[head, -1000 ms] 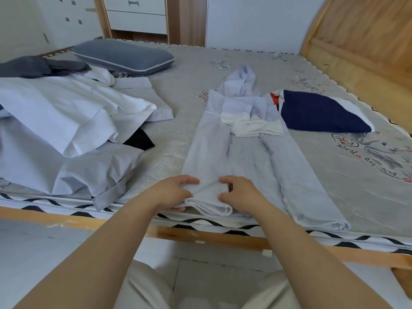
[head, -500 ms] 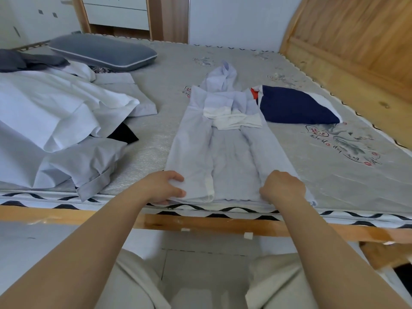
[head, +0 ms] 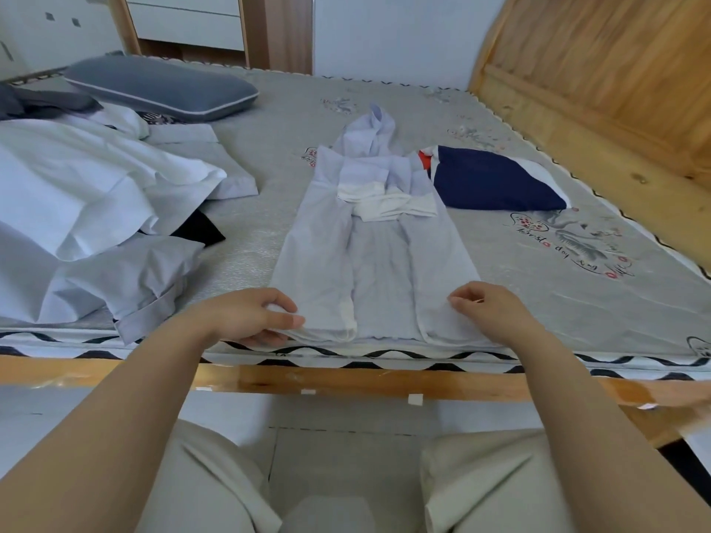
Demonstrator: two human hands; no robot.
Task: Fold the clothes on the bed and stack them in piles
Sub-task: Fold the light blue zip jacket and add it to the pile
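Note:
A pale lavender garment (head: 377,248) lies lengthwise on the bed (head: 277,121), its sides folded inward and white cuffs across its upper part. My left hand (head: 250,317) pinches the near left corner of its hem between thumb and fingers. My right hand (head: 488,307) grips the near right corner with curled fingers. Both corners sit at the mattress's front edge. A heap of white and pale unfolded clothes (head: 77,209) covers the left of the bed.
A folded navy garment with white and red trim (head: 496,178) lies right of the lavender one. A grey-blue pillow (head: 161,86) and dark grey cloth (head: 42,101) lie at the far left. The wooden headboard (head: 600,71) rises at right; a wooden bed rail (head: 365,382) runs along the front.
My hands moved apart from the middle of the hem to its two near corners. The right side of the garment now lies folded in, narrower than a second ago.

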